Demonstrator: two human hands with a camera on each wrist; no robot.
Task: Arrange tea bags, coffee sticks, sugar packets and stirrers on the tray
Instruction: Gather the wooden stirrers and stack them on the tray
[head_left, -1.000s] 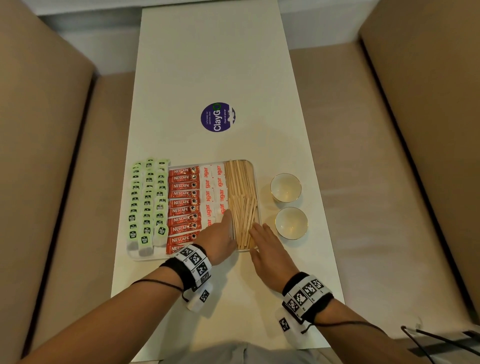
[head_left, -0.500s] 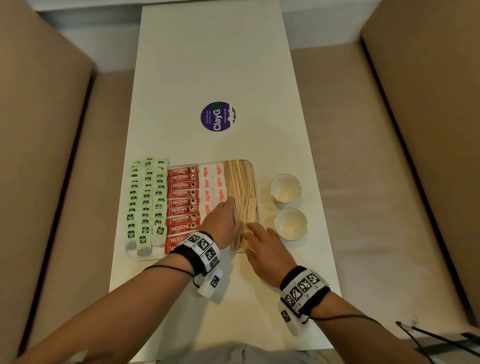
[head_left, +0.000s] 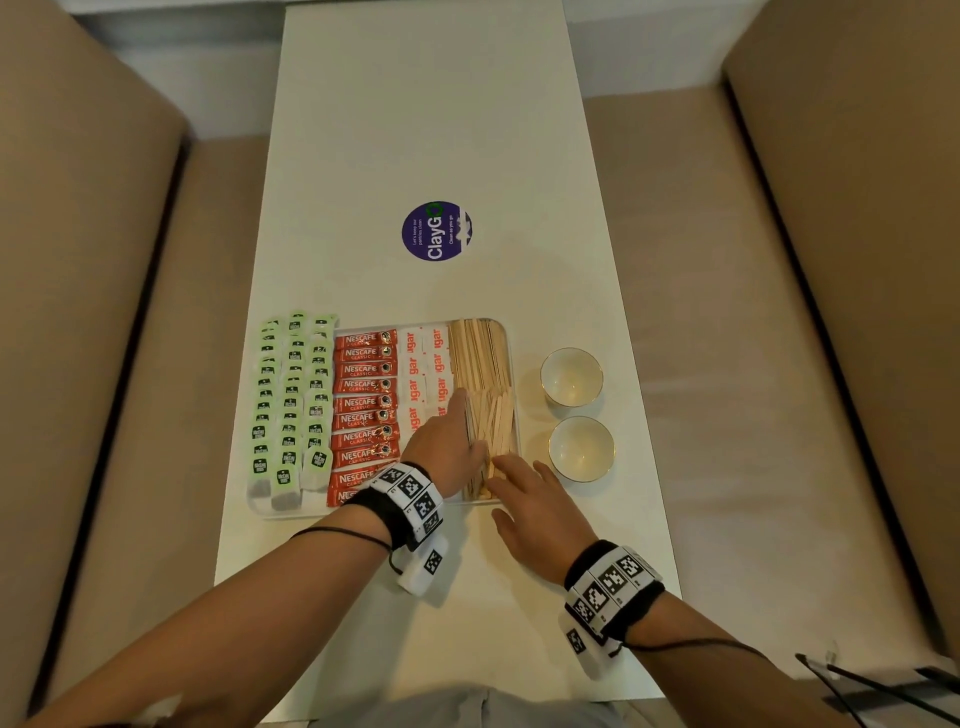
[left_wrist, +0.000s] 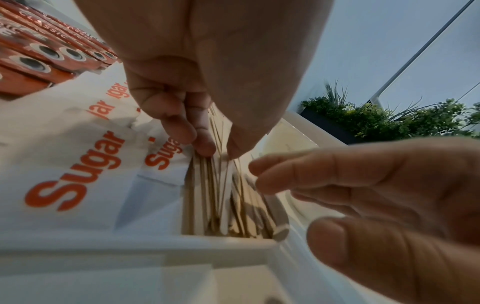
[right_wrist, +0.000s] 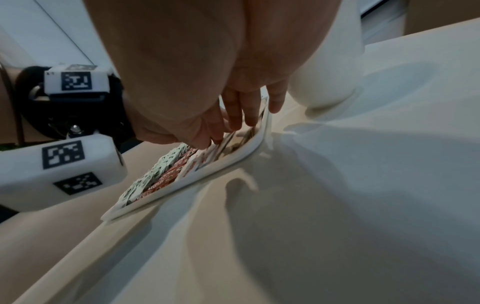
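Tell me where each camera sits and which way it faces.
Head: on the head, facing down at the tray; both forearms, left hand and right hand show.
Left wrist: along the left hand's fingers onto the wooden stirrers.
Right wrist: under the right hand, across the table.
All three share the tray and stirrers.

Tea bags (head_left: 291, 405), coffee sticks (head_left: 363, 410), sugar packets (head_left: 426, 364), stirrers (head_left: 480, 358) fill tray (head_left: 511, 364).
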